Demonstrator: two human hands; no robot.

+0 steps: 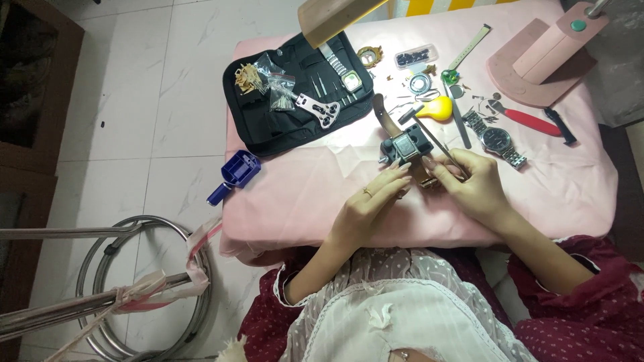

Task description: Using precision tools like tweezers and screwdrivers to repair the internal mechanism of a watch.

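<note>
A square-faced watch with a brown strap (404, 146) sits clamped in a small black holder (402, 155) on the pink cloth. My left hand (372, 201) steadies the holder's near side with its fingertips. My right hand (469, 184) grips a thin metal tool (439, 143) whose shaft runs up and left over the holder. Both hands meet just below the watch.
An open black tool case (282, 121) lies at the back left, a blue tool (236, 174) at the table's left edge. A yellow blower (436, 107), silver wristwatch (498, 139), red-handled tool (530, 122) and small parts lie behind. A pink lamp base (537, 64) stands back right.
</note>
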